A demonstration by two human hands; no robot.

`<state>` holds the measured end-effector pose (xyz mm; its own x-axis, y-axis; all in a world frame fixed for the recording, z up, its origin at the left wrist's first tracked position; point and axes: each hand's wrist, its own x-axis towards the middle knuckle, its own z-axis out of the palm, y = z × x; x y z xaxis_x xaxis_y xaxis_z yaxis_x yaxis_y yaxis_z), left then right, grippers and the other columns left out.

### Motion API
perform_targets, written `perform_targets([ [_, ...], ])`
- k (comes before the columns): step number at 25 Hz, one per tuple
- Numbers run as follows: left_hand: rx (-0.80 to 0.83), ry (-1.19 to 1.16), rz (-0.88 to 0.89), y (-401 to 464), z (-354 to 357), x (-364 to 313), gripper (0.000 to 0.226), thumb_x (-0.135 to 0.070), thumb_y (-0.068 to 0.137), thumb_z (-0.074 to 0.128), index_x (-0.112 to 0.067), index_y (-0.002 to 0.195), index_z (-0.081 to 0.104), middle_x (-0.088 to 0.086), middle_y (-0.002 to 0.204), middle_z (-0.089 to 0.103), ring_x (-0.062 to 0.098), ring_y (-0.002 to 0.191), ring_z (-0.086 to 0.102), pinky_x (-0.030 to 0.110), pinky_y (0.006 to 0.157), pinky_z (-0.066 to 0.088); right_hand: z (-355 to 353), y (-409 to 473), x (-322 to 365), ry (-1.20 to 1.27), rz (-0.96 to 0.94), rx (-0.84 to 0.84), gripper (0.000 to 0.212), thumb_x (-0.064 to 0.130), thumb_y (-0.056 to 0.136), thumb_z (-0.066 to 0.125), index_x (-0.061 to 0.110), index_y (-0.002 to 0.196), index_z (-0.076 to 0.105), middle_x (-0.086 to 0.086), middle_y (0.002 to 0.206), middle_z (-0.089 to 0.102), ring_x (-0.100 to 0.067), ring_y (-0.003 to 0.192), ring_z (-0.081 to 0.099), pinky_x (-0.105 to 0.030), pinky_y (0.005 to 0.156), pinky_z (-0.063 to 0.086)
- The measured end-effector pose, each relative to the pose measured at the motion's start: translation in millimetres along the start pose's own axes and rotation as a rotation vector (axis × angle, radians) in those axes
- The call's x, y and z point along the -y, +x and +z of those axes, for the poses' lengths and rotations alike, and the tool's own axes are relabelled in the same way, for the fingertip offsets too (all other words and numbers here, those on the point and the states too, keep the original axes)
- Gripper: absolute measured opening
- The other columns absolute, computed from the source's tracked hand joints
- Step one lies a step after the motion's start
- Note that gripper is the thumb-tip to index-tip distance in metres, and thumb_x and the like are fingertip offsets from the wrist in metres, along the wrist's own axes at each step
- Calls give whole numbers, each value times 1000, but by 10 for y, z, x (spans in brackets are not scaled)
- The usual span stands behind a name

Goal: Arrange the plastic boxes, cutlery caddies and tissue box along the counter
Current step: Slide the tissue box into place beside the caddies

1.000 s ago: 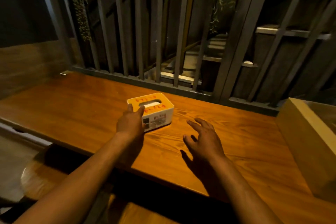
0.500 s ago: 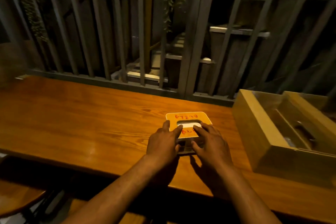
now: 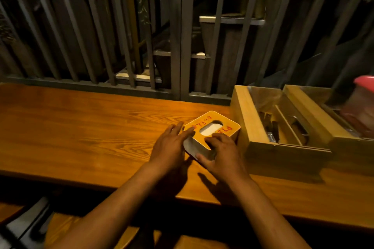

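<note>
Head view: I look down at a long wooden counter [image 3: 85, 127] with a slatted metal railing [image 3: 125, 32] behind it; the light is dim and warm.
Tissue box: the tissue box [image 3: 212, 130] sits on the counter right of centre, turned at an angle, so one corner points toward me. Its top is orange with red handwriting and an oval slot showing white tissue; its sides are white.
Where it stands: its right corner is just beside the left wall of the nearer wooden cutlery caddy [image 3: 269, 127]; I cannot tell whether they touch.
My left hand: my left hand [image 3: 168, 147] lies flat with fingers spread wide, palm down on the counter, fingertips against the box's left edge and top rim. It presses rather than grips.
My right hand: my right hand [image 3: 220, 153] rests over the box's near corner, fingers curled onto the orange top beside the slot, thumb against the white near side. It is cupped on the box, not closed around it.
Nearer caddy: open on top, split by a slanted divider, with dark-handled cutlery lying inside; the items are too dim to name singly.
Second caddy: a second wooden caddy [image 3: 311, 107] stands touching the first on its right side.
Plastic box: a blurred plastic box with a pink lid [image 3: 362, 103] shows at the right edge, over the second caddy.
Below the counter: a wooden bench [image 3: 66, 228] is in shadow.
</note>
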<state>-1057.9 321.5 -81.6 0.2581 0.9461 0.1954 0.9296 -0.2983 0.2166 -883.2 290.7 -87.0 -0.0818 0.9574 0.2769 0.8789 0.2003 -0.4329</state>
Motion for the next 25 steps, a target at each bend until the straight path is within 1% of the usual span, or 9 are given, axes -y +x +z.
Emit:
perform_targets([
  [3, 33, 64, 37, -1, 76, -100, 70, -35, 91, 58, -42, 150, 21, -4, 162, 18, 24, 145, 23, 40, 105, 38, -65, 63, -85, -33, -54, 15, 44, 32, 88, 66, 25, 130, 56, 1, 135, 53, -17, 125, 47, -31, 95, 47],
  [6, -19, 102, 28, 2, 119, -162, 73, -45, 87, 60, -41, 150, 22, 0, 160, 25, 27, 140, 32, 39, 100, 41, -160, 256, -70, -201, -44, 29, 34, 17, 86, 67, 22, 119, 61, -3, 120, 63, -23, 110, 57, -35, 83, 53],
  [8, -25, 164, 45, 112, 135, -172, 73, -47, 89, 58, -39, 151, 20, 3, 159, 27, 30, 140, 31, 40, 103, 40, -168, 419, -33, -312, 1, 51, 32, 10, 85, 66, 20, 115, 60, -6, 111, 65, -26, 101, 60, -37, 77, 55],
  [9, -20, 199, 56, 208, 155, -175, 72, -44, 91, 56, -37, 152, 18, 4, 159, 26, 31, 141, 29, 41, 105, 38, -149, 510, -24, -362, 19, 54, 32, 9, 86, 66, 18, 117, 60, -8, 110, 65, -27, 101, 60, -37, 76, 54],
  [12, 25, 237, 56, 532, 213, -191, 73, -36, 94, 55, -32, 154, 13, 5, 161, 22, 33, 143, 28, 44, 108, 36, -74, 775, -26, -438, 71, 74, 36, 13, 89, 63, 14, 125, 56, -11, 120, 61, -31, 112, 56, -37, 79, 51],
  [16, 83, 245, 32, 980, 273, -202, 81, -32, 91, 61, -30, 154, 11, 8, 161, 19, 37, 134, 39, 48, 102, 42, -56, 1221, -163, -469, 121, 154, 47, 16, 85, 68, 15, 129, 52, -10, 127, 58, -32, 116, 53, -41, 88, 50],
  [18, 89, 255, 19, 1198, 322, -207, 79, -32, 93, 59, -29, 154, 10, 8, 162, 17, 38, 129, 44, 50, 100, 44, -34, 1447, -240, -474, 165, 196, 58, 15, 81, 72, 17, 133, 48, -9, 133, 54, -33, 120, 52, -45, 93, 49],
  [22, 119, 230, -21, 1543, 420, -186, 80, -37, 93, 58, -31, 155, 6, 8, 163, 11, 39, 131, 43, 53, 102, 42, 69, 1753, -353, -504, 219, 296, 90, 12, 78, 74, 17, 151, 23, -7, 156, 30, -37, 136, 39, -50, 102, 44],
  [25, 124, 235, -29, 1742, 476, -157, 81, -41, 94, 57, -31, 154, 4, 8, 164, 8, 39, 130, 44, 54, 102, 40, 99, 1915, -427, -518, 218, 313, 95, 13, 79, 75, 19, 153, 15, -6, 160, 22, -37, 139, 35, -51, 105, 41],
])
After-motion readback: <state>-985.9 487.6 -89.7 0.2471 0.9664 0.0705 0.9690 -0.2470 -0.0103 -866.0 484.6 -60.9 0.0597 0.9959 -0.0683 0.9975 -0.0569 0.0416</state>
